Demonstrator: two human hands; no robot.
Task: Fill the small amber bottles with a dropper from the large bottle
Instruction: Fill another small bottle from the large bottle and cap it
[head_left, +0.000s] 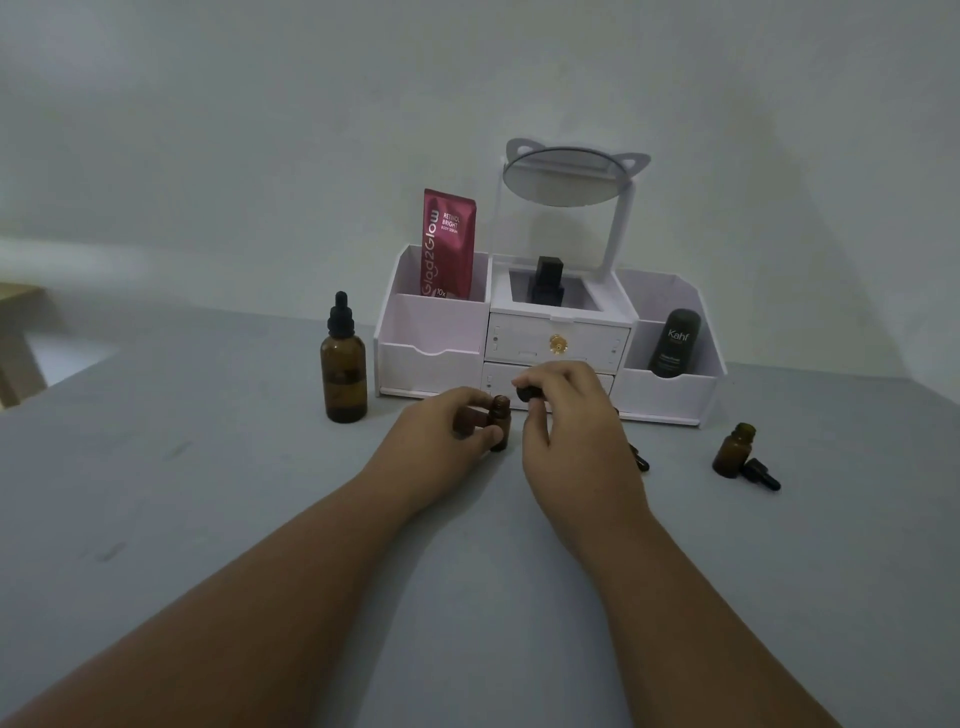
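My left hand (447, 431) grips a small amber bottle (500, 415) that stands upright on the grey table, its neck uncapped. Just right of the neck, my right hand (566, 415) pinches a black cap (527, 393) between thumb and fingers. The large amber bottle (343, 376) with a black dropper top stands to the left, apart from both hands. Another small amber bottle (731, 451) stands open at the right with a black dropper cap (761, 474) lying against it. A further black dropper cap (640, 458) lies partly hidden behind my right hand.
A white cosmetics organiser (431, 358) with drawers and a round mirror (563, 179) stands at the back of the table, holding a red sachet (447, 244), a black bottle (546, 280) and a dark tube (674, 343). The table's left edge (78, 374) is near a wooden piece.
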